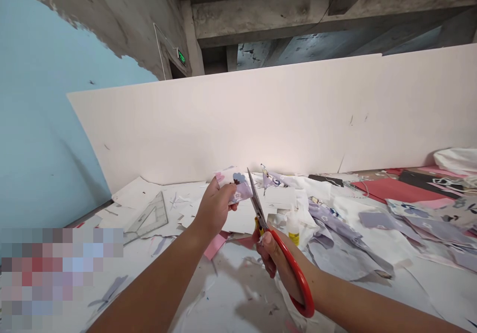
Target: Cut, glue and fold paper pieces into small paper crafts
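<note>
My left hand (213, 207) is closed on a small piece of patterned paper (234, 184), white and lilac with pink and blue flower shapes, held up above the table. My right hand (278, 261) grips red-handled scissors (294, 268). The grey blades (255, 199) point up and away, and their tips sit right beside the paper's right edge. Both forearms reach in from the bottom of the view.
The white table (231, 293) is strewn with paper scraps, lilac patterned sheets (335, 228), pink and red sheets (395, 189). A clear set square (151, 216) lies at the left. A small glue bottle (293, 231) stands behind the scissors. A tall white board (283, 119) backs the table.
</note>
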Demonstrator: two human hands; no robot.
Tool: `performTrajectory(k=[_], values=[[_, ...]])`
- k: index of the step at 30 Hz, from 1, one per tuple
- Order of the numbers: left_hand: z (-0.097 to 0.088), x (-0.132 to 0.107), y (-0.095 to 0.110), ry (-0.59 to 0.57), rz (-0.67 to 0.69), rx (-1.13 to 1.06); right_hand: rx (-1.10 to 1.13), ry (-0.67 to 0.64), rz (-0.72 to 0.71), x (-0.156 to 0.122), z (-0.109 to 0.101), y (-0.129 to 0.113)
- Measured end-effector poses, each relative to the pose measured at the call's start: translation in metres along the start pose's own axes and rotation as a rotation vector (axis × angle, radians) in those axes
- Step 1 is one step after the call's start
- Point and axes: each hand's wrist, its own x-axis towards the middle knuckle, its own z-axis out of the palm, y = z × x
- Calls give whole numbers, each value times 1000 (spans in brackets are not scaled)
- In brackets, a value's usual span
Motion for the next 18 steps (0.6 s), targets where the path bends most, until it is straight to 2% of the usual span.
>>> performTrajectory(k=[6,18], values=[[2,-5,3,-10,-31,70,5,7,44,0,1,-2],[4,-6,4,-18,-18,45,-10,35,71,0,3,0]])
